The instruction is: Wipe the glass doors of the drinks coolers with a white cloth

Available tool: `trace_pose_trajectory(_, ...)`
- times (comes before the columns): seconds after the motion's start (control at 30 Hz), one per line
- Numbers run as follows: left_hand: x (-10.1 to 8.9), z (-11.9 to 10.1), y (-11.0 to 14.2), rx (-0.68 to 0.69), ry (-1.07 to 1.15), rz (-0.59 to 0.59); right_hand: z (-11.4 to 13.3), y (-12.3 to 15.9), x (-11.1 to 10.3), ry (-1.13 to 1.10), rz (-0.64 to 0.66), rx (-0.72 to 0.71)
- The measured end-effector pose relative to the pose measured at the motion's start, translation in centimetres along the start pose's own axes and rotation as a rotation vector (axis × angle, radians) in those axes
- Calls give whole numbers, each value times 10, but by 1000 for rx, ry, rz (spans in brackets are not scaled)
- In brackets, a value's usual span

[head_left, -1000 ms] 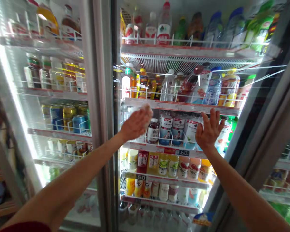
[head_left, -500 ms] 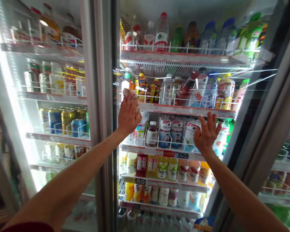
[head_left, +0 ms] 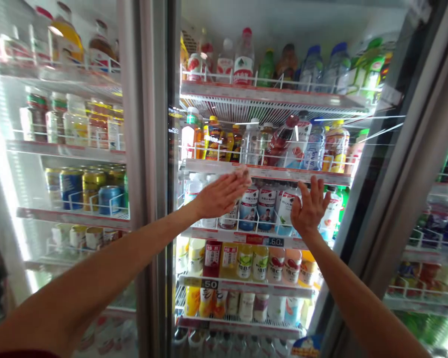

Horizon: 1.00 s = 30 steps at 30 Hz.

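My left hand (head_left: 220,196) lies flat over a crumpled pale cloth (head_left: 244,174), holding it against the glass door (head_left: 291,20) of a drinks cooler. The cloth shows past the fingertips, in front of the third shelf's bottles; the rest is hidden under the hand. To the right, my right hand (head_left: 309,209) is raised to the same pane with its fingers spread and nothing in it. Whether its palm touches the glass I cannot tell. Behind the pane stand white-and-blue labelled bottles (head_left: 267,206).
A grey metal door frame (head_left: 144,124) runs upright left of the pane, and another slanted frame (head_left: 399,164) borders it on the right. The left cooler section holds cans (head_left: 70,188) and bottles. A blue sticker (head_left: 306,346) is low on the glass.
My left hand has swept right and slightly down across the glass with the cloth, its fingers now pointing right. My right hand keeps nearly the same place relative to the shelves.
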<state>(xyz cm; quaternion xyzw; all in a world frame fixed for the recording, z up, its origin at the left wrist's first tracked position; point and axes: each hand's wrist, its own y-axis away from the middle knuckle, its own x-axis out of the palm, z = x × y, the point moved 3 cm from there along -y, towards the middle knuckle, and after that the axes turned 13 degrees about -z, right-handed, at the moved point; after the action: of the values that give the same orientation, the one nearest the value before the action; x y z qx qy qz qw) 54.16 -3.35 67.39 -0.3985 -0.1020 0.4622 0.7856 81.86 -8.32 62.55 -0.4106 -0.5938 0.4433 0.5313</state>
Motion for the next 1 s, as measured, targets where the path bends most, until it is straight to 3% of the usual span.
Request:
trace_pose_trajectory(0.07,-2,5,-3,32,6,30,1,0,0,7,8,7)
trace_pose_trajectory(0.17,-13,45,-14,-362,-120,-257,1,-1,-1,15,1,2)
trace_pose_trajectory(0.23,-13,55,-21,-531,-163,-382,1,0,-1,16,-7,-9)
trace_pose_trajectory(0.3,-4,37,-28,-414,-111,-314,0,0,-1,14,-16,-19)
trace_pose_trajectory(0.4,10,-8,-35,44,41,-51,0,1,0,12,-24,-24)
trace_pose_trajectory(0.47,10,-14,-39,188,70,25,0,1,0,14,-24,-21)
trace_pose_trajectory(0.5,7,-5,-43,152,49,-3,0,0,0,15,-27,-21)
trace_pose_trajectory(0.6,-7,32,-54,-195,-79,-238,1,-1,-1,14,-40,-29)
trace_pose_trajectory(0.67,-8,35,-54,-257,-107,-313,1,-1,-1,12,-45,-35)
trace_pose_trajectory(0.7,-5,27,-53,-185,-86,-281,1,-1,-2,11,-44,-36)
trace_pose_trajectory(0.8,9,-12,-46,223,42,-46,0,0,-1,13,-38,-33)
trace_pose_trajectory(0.87,11,-18,-46,291,60,10,-1,1,0,15,-31,-27)
trace_pose_trajectory(1.0,2,12,-62,-184,-77,-242,-3,2,0,12,-24,-29)
